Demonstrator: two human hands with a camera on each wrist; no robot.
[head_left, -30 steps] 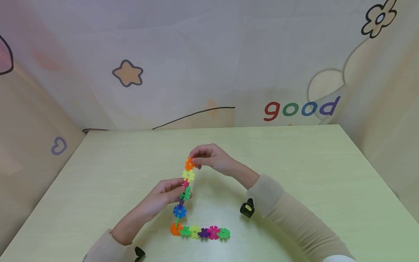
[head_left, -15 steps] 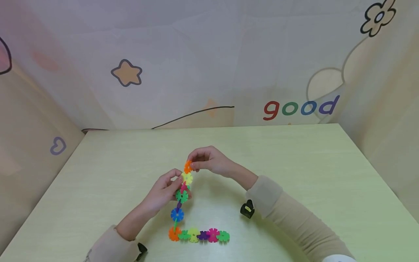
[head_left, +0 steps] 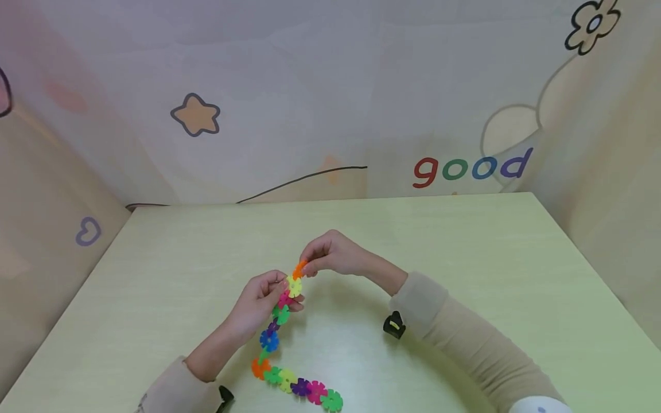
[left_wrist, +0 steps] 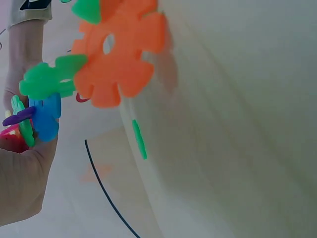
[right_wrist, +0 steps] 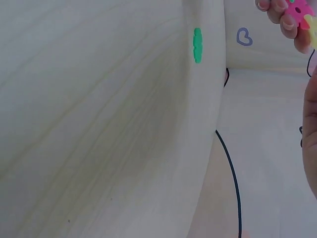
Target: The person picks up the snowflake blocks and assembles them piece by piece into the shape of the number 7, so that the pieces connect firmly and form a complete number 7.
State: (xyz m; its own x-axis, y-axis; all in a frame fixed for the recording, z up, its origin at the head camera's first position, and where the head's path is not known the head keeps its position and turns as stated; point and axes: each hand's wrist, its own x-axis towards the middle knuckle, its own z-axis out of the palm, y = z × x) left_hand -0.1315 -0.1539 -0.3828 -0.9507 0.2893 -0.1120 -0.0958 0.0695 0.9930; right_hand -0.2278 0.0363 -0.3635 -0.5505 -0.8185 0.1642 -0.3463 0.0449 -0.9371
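Observation:
A chain of interlocked flower-shaped plastic discs hangs from my hands in the head view. My right hand [head_left: 335, 252] pinches the orange disc [head_left: 298, 271] at its top end. With thumb and fingers, my left hand [head_left: 258, 298] holds the chain around the yellow disc [head_left: 294, 286] and pink disc [head_left: 284, 298]. Below follow a green disc [head_left: 281, 314], a blue disc [head_left: 269, 341] and a second orange disc [left_wrist: 121, 54], large in the left wrist view. From there the tail bends right, ending in a green disc [head_left: 331, 400].
A separate green disc [right_wrist: 197, 45] appears edge-on over the pale table [head_left: 439, 241] in both wrist views; the left hand hides it in the head view. Black wrist mounts [head_left: 394, 325] sit by each sleeve. A printed curtain [head_left: 289, 115] stands behind the table.
The chain's lower part has swung left and toward me, its tail now slanting down to the right. The top orange disc has tilted and come lower. My left hand has moved up the chain.

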